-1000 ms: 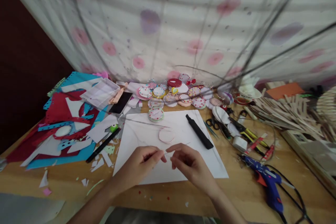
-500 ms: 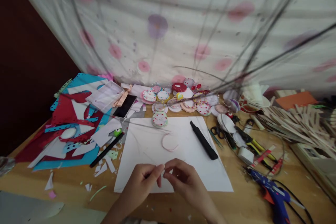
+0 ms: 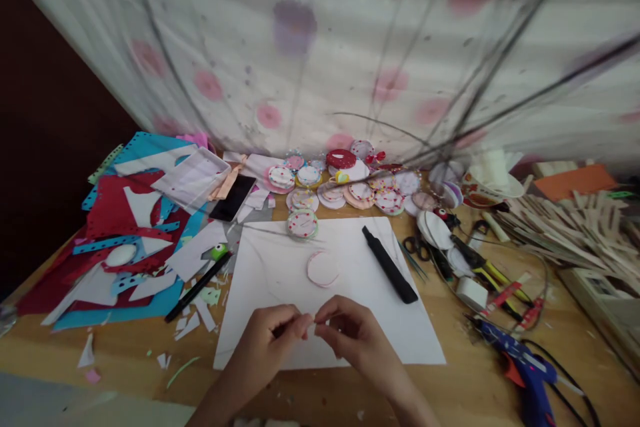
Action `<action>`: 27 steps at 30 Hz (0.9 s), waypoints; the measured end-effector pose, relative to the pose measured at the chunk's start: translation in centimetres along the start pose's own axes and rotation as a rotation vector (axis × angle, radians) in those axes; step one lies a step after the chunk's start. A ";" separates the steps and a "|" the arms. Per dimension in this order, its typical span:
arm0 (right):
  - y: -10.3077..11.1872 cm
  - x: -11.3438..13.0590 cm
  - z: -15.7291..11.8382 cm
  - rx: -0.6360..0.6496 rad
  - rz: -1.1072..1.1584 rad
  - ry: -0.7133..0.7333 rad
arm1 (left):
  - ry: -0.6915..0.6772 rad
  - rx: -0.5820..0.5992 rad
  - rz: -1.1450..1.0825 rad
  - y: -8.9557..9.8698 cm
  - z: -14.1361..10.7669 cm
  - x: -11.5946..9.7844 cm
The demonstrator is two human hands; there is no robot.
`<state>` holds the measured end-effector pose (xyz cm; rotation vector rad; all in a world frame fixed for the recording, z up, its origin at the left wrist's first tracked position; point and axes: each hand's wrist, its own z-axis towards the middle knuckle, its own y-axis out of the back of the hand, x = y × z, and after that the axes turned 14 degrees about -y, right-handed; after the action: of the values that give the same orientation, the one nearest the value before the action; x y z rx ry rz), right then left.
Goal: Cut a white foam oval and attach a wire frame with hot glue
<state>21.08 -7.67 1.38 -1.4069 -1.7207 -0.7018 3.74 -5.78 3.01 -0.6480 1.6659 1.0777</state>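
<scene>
My left hand [image 3: 280,337] and my right hand [image 3: 347,330] meet fingertip to fingertip above the near part of a white paper sheet [image 3: 270,293]. Both are closed in a pinch. Whatever sits between the fingertips is too small to name. Just beyond them, a small white disc with a pink rim [image 3: 323,269] lies flat on the sheet. A thick black pen-like tool [image 3: 390,265] rests on the sheet's right side. At the sheet's far edge is a round dotted badge [image 3: 303,223].
More decorated round pieces [image 3: 360,193] crowd the back. Coloured paper scraps [image 3: 125,213], a phone [image 3: 233,198] and a black pen [image 3: 197,287] are at left. Scissors [image 3: 417,248], yellow-handled pliers [image 3: 493,273], a blue glue gun [image 3: 520,360] and wooden sticks [image 3: 555,233] fill the right.
The view has shifted slightly. My hands stay together, with the fingertips pinched closer and the right hand raised a little. The disc lies where it was on the sheet.
</scene>
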 end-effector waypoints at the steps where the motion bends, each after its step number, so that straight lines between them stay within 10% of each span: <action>1: 0.1 0.0 0.0 -0.004 -0.002 -0.005 | 0.009 0.004 0.003 0.0 0.0 -0.1; 27: -0.4 0.1 0.0 -0.015 -0.029 -0.030 | 0.047 0.010 -0.175 0.6 0.3 0.0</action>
<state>20.70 -7.69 1.43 -1.4117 -1.7652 -0.7139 3.37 -5.21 3.24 -0.8028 1.6209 0.9341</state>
